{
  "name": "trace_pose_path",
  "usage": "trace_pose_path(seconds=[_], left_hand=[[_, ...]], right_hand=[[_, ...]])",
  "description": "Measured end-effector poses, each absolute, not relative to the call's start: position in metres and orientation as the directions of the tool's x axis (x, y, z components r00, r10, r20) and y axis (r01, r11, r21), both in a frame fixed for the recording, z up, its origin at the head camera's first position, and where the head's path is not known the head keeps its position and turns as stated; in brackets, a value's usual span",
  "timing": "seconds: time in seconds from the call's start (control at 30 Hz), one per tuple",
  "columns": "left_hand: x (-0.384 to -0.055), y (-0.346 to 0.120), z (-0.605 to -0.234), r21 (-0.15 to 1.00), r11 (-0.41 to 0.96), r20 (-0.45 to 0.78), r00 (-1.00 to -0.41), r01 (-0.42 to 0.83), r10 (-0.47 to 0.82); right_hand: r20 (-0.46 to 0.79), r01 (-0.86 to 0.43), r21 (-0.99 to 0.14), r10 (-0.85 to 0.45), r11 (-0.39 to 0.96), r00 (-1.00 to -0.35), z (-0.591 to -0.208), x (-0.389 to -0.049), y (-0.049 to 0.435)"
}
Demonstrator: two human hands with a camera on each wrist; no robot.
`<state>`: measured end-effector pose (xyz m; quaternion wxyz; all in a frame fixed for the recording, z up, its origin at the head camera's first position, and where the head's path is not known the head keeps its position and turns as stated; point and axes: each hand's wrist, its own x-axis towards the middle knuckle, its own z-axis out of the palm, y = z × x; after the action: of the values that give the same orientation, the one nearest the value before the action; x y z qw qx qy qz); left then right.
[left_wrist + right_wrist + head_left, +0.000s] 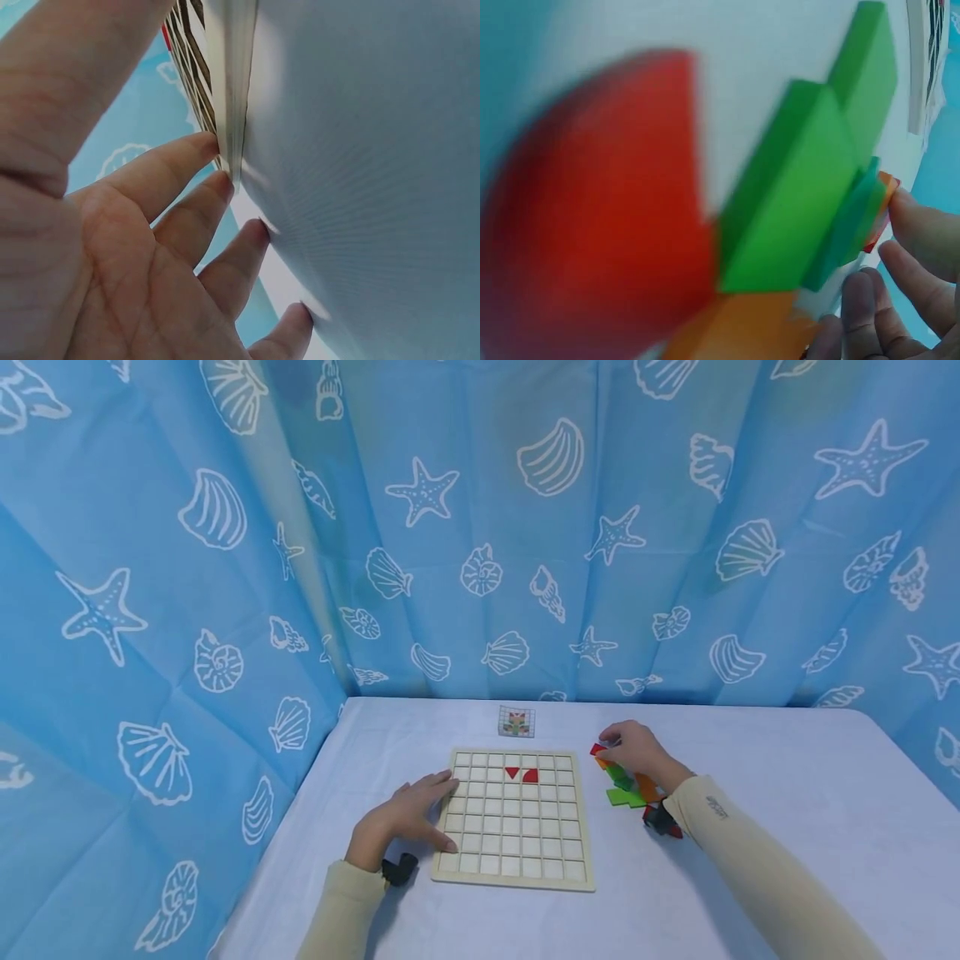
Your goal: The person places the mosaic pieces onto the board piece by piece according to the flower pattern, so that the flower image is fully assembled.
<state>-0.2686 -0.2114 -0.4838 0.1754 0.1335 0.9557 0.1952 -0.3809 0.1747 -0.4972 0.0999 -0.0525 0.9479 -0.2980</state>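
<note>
A pale wooden grid board (pixel 510 888) lies on the table, holding a red triangle (pixel 512 772) and a red quarter-round tile (pixel 531 775) in an upper row. My left hand (pixel 412 814) rests along the board's left edge, fingers spread and fairly straight, with fingertips at its side in the left wrist view. To the right of the board, my right hand (pixel 636 750) pinches a small red tile (pixel 597 749) between thumb and fingers at the pile's far end. Beneath lie green tiles (pixel 802 187), an orange tile (pixel 742 326) and a large rounded red tile (pixel 615 202).
A small picture card (pixel 517 722) with a coloured grid pattern lies beyond the board. A white cloth (pixel 787 827) covers the table. Blue curtains (pixel 480 527) with shell and starfish prints hang behind and to the left.
</note>
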Motion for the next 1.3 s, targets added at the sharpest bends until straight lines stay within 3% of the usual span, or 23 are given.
trace_pose_path(seconds=[0.5,1.03,1.3], left_hand=[[-0.269,-0.207,-0.477,0.424,0.887,-0.283,-0.905,0.180,0.319],[-0.270,-0.211,-0.479,0.424,0.886,-0.283,-0.902,0.187,0.325],[-0.269,-0.212,-0.483,0.425,0.884,-0.284,-0.899,0.193,0.333]], right_hand=[[-0.181,-0.010,-0.575,-0.139,0.818,-0.973,-0.488,-0.378,0.162],[0.075,-0.235,-0.604,-0.239,0.762,-0.968,-0.482,-0.373,0.152],[0.056,-0.237,-0.651,-0.265,0.721,-0.963,-0.482,-0.365,0.136]])
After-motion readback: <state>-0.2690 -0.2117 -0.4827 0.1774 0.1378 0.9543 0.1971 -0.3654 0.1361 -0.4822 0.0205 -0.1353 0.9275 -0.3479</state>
